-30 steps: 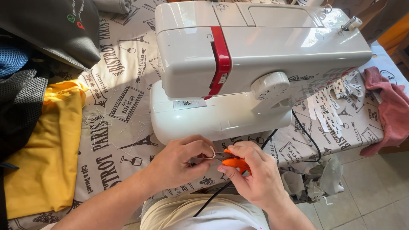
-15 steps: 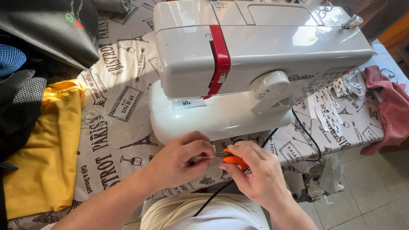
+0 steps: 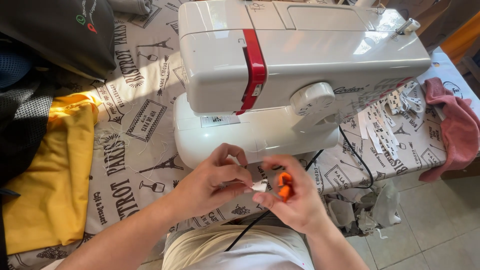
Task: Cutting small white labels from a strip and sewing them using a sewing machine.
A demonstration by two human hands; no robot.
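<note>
Both hands meet just in front of the white sewing machine [image 3: 280, 75], which has a red stripe and a round side dial. My left hand [image 3: 212, 182] pinches a small white piece [image 3: 260, 186] between thumb and fingertips. My right hand [image 3: 290, 197] holds a small orange-handled tool [image 3: 285, 186], its tip against the same white piece. What exactly the white piece is stays unclear; it looks like a small fabric tag.
A printed grey tablecloth [image 3: 135, 130] covers the table. Yellow cloth [image 3: 50, 175] and dark fabric lie at the left, a pink cloth [image 3: 452, 130] at the right, and white label strips [image 3: 390, 115] beside the machine. A black cable [image 3: 360, 160] runs down off the table edge.
Both hands have stayed in front of the machine. The small white piece now shows between the fingertips, and the orange tool has turned more upright in my right hand.
</note>
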